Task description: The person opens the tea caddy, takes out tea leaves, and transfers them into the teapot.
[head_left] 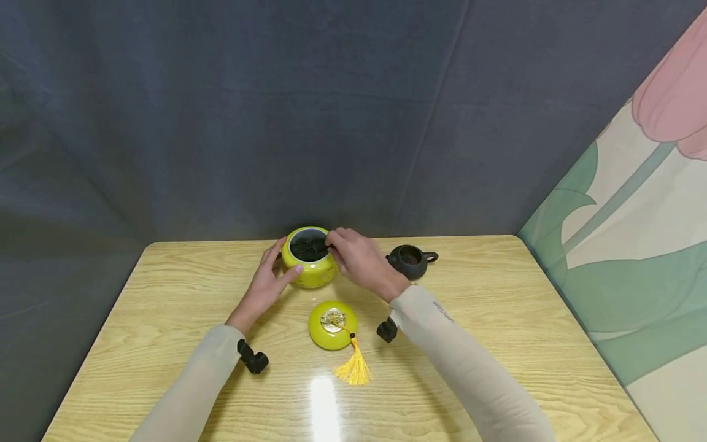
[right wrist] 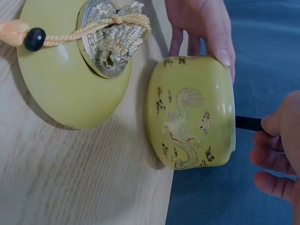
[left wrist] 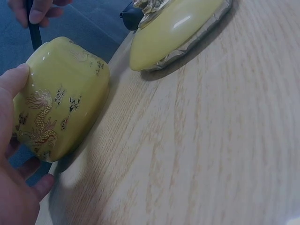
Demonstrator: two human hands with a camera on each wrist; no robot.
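A round yellow jar (head_left: 315,276) with a painted dragon stands uncovered near the table's back edge, dark leafy pieces inside. My left hand (head_left: 266,285) holds it from the left, thumb at the near side and fingers around the far side. Over the mouth's right side, my right hand (head_left: 360,259) pinches a slim black utensil handle (right wrist: 248,123) between thumb and fingers. The handle reaches into the jar; its lower end is hidden. In front of the jar lies the yellow lid (head_left: 318,334), with a gold ornament (right wrist: 112,44) and an orange-yellow tassel (head_left: 353,369).
A small dark teapot (head_left: 407,269), uncovered, stands to the right of the jar, close to my right forearm. Behind the wooden table (head_left: 166,307) hangs a dark grey cloth (head_left: 276,123). At the right side is a flower-patterned panel (head_left: 652,258).
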